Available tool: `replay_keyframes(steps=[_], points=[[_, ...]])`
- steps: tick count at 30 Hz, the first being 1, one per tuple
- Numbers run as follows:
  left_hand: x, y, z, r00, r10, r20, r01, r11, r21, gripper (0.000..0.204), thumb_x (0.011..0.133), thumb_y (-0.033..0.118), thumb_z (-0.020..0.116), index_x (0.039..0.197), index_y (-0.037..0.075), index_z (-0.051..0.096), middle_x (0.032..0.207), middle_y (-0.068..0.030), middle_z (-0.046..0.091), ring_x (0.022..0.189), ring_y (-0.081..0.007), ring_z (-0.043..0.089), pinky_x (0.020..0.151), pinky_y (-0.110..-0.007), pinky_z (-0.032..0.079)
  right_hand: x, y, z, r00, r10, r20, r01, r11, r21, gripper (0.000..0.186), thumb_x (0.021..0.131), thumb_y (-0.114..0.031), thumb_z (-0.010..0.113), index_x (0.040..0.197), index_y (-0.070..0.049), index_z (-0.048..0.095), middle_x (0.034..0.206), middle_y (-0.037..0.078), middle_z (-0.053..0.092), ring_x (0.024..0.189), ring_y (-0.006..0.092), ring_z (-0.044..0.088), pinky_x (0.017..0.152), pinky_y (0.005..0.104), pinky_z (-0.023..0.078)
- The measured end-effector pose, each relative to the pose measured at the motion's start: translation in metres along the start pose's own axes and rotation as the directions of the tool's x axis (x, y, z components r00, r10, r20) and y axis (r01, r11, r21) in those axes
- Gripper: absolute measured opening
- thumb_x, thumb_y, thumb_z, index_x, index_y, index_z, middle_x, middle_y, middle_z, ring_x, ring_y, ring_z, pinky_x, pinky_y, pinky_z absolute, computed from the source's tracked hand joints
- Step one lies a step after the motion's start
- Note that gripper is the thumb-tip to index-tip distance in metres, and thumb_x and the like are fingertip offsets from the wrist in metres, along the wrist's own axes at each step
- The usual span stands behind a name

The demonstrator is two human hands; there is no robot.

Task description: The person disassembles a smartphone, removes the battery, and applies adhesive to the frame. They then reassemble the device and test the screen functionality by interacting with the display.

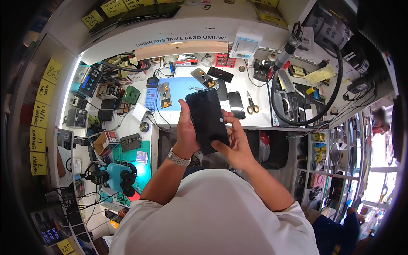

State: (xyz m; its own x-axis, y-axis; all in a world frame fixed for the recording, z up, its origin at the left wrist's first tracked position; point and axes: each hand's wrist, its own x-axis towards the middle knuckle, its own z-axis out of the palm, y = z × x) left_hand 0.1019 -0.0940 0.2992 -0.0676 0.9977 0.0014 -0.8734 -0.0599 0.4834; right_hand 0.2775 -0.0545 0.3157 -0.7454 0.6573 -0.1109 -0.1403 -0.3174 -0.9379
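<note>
A dark smartphone point(205, 117), its screen black, is held up in front of me near the bench's front edge. My left hand point(186, 131) grips its left side, thumb along the edge, with a metal-band watch on the wrist. My right hand point(239, 145) curls around the lower right side, its thumb over the bottom of the screen. Beyond the phone lies a blue mat point(180, 91) with an opened phone body point(164, 95) on it. Another opened phone body point(202, 77) and a dark phone point(220, 74) lie farther back. To the right are another phone point(235, 104) and scissors point(253, 103).
A thick black hose point(342, 80) loops over the bench at right. At left stand a blue microscope point(120, 176), a green mat point(146, 155) and tangled cables. Shelves point(333, 174) hold goods on the right. A person's dark blue clothing point(340, 227) shows at lower right.
</note>
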Motion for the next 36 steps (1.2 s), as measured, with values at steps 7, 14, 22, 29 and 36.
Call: replay_keyframes(steps=[7, 14, 22, 29, 36], points=[[-0.007, 0.000, 0.007, 0.999, -0.013, 0.038, 0.020, 0.983, -0.183, 0.101, 0.103, 0.086, 0.021, 0.144, 0.002, 0.058, 0.129, -0.0246, 0.068, 0.126, -0.0404, 0.067, 0.099, -0.062, 0.061, -0.006, -0.004, 0.001, 0.997, 0.012, 0.071, -0.011, 1.000, -0.016, 0.080, 0.086, 0.014, 0.072, 0.153, -0.008, 0.035, 0.137, 0.010, 0.065, 0.129, 0.0174, 0.062, 0.111, 0.0342, 0.047], [-0.008, 0.001, 0.016, 0.989, 0.088, 0.120, -0.076, 0.992, -0.103, 0.096, 0.105, 0.084, 0.021, 0.146, 0.004, 0.055, 0.123, -0.0243, 0.068, 0.119, -0.0396, 0.069, 0.096, -0.059, 0.062, -0.009, -0.010, -0.001, 0.976, -0.113, 0.184, 0.125, 0.990, -0.057, 0.087, 0.084, 0.019, 0.073, 0.156, -0.007, 0.033, 0.152, 0.013, 0.054, 0.143, 0.0211, 0.054, 0.116, 0.0349, 0.043], [-0.022, -0.002, 0.024, 0.977, 0.193, -0.089, -0.209, 0.945, -0.250, 0.089, 0.106, 0.081, 0.028, 0.136, 0.003, 0.060, 0.104, -0.0182, 0.070, 0.098, -0.0341, 0.066, 0.090, -0.049, 0.056, -0.033, -0.044, 0.010, 0.963, -0.159, 0.218, 0.239, 0.880, -0.410, 0.074, 0.089, 0.009, 0.080, 0.150, -0.001, 0.038, 0.134, 0.024, 0.066, 0.124, 0.0303, 0.070, 0.102, 0.0394, 0.058], [-0.026, -0.006, 0.044, 0.973, 0.192, -0.130, -0.222, 0.933, -0.283, 0.075, 0.106, 0.077, 0.043, 0.122, 0.007, 0.066, 0.100, -0.0104, 0.061, 0.091, -0.0242, 0.056, 0.085, -0.040, 0.048, -0.043, -0.040, 0.007, 0.912, -0.331, 0.242, 0.410, 0.726, -0.552, 0.066, 0.089, 0.001, 0.084, 0.142, 0.001, 0.044, 0.111, 0.027, 0.075, 0.097, 0.0411, 0.079, 0.085, 0.0423, 0.065], [-0.036, -0.005, 0.045, 0.988, 0.156, 0.004, -0.140, 0.897, -0.420, 0.099, 0.095, 0.092, 0.042, 0.146, 0.008, 0.054, 0.107, -0.0113, 0.057, 0.096, -0.0270, 0.057, 0.090, -0.046, 0.050, -0.038, -0.029, 0.004, 0.949, -0.237, 0.209, 0.293, 0.907, -0.303, 0.067, 0.086, 0.016, 0.081, 0.141, 0.000, 0.045, 0.124, 0.019, 0.075, 0.117, 0.0259, 0.076, 0.098, 0.0348, 0.063]])
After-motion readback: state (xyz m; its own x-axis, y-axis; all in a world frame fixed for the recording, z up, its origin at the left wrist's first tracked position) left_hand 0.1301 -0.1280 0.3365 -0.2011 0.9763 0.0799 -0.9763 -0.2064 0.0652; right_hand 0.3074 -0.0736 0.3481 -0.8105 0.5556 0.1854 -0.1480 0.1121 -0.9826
